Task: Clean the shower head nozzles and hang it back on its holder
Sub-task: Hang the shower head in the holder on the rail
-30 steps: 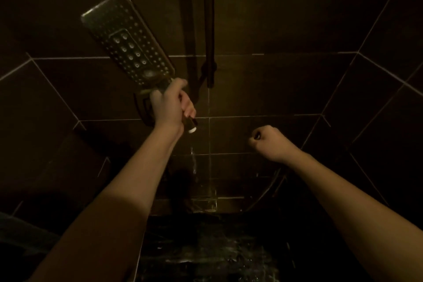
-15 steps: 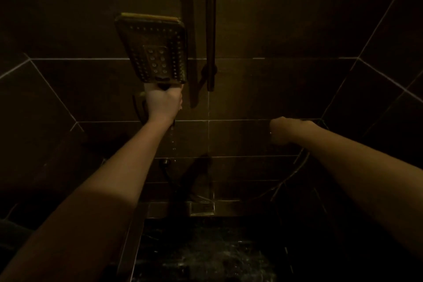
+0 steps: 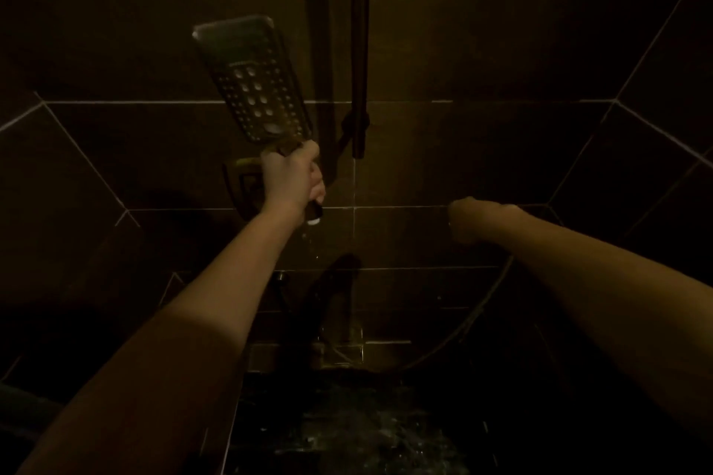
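The shower head (image 3: 252, 81) has tilted left, left hand (image 3: 293, 175) gripping its handle; right hand (image 3: 465, 220) unreadable.

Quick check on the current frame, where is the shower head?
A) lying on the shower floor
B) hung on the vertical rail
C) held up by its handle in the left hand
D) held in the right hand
C: the left hand grips the handle just below the shower head, which is raised, nozzle face toward the camera, beside and clear of the vertical rail.
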Available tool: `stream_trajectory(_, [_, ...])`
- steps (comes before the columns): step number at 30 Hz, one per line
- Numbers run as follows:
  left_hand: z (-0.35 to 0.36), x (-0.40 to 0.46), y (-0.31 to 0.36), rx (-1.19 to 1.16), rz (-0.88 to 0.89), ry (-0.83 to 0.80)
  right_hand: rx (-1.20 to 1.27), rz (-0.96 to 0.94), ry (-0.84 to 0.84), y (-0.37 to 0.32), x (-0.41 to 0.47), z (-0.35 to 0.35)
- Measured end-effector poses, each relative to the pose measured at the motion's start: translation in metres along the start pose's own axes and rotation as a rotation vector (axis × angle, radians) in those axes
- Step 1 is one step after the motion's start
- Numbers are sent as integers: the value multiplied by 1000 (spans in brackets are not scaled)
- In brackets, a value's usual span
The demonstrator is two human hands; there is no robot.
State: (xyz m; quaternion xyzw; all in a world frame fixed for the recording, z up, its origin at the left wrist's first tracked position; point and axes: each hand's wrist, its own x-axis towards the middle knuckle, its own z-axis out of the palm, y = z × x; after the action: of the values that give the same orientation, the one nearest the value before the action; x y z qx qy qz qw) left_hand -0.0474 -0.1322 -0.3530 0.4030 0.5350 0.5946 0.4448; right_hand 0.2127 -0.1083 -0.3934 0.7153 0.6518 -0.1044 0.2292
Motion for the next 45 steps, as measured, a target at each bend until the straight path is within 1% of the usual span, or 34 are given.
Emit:
stream_trajectory(2, [5,-4,-6,50,-34,-26,93,49,37,-1,10,6])
stream_trajectory(3, [9,-5,-9,71,-33,-27,149,76,86,-1,13,7])
stream_trajectory(5, [16,-8,-13,68,-4,7,194,92,177,1,20,8])
stream_trajectory(6, [19,-7,-16,80,13,15,193,90,172,2,22,9])
stream_trajectory(9, [25,-4,-15,86,44,14,185,80,126,3,24,11])
stream_trajectory(10, [26,-3,-14,97,40,5,150,66,85,3,23,9])
stream_trajectory(13, [27,2,-12,88,14,17,-16,14,-115,6,15,4])
stream_trajectory(15, [27,4,-12,167,7,-2,-102,8,-192,6,12,2])
stream_trajectory(18, [29,8,-13,192,-1,-8,37,-23,-140,7,16,4])
stream_trajectory(20, [30,6,-14,296,3,-33,118,-32,-175,6,19,5])
stream_trajectory(21, [31,6,-14,276,0,-18,186,-24,-138,7,21,6])
stream_trajectory(22, [32,6,-12,223,2,14,270,-25,-66,10,25,7])
stream_trajectory(23, [32,7,-12,212,17,46,323,-19,7,12,27,10])
stream_trajectory(24, [29,6,-13,233,26,63,346,-11,33,13,30,14])
stream_trajectory(26, [23,4,-16,236,42,73,369,17,-41,11,28,22])
stream_trajectory(27, [21,5,-17,270,64,52,346,37,-84,11,28,26])
stream_trajectory(29, [15,0,-19,406,73,-25,189,44,-179,12,25,31])
stream_trajectory(32, [12,2,-18,375,62,9,109,48,-222,18,21,26])
stream_trajectory(34, [9,1,-15,395,41,-37,131,8,-267,19,15,18])
stream_trajectory(35, [8,2,-14,374,58,-40,161,-34,-235,20,12,13])
stream_trajectory(36, [9,3,-12,366,81,-38,233,-27,-196,21,11,9])
stream_trajectory(37, [9,4,-9,403,90,-54,264,-38,-143,23,12,8])
stream_trajectory(38, [8,3,-8,426,93,-71,321,-34,-126,24,12,7])
stream_trajectory(40, [6,4,-8,381,110,-38,425,-13,-140,26,16,6])
stream_trajectory(41, [5,6,-7,385,112,-36,475,-6,-116,26,17,3])
stream_trajectory(42, [4,6,-6,418,106,-52,563,-4,-79,26,17,1])
stream_trajectory(43, [3,5,-6,426,96,-50,675,6,-6,28,15,-5])
stream_trajectory(45, [4,5,4,315,109,26,870,-13,135,33,10,-26])
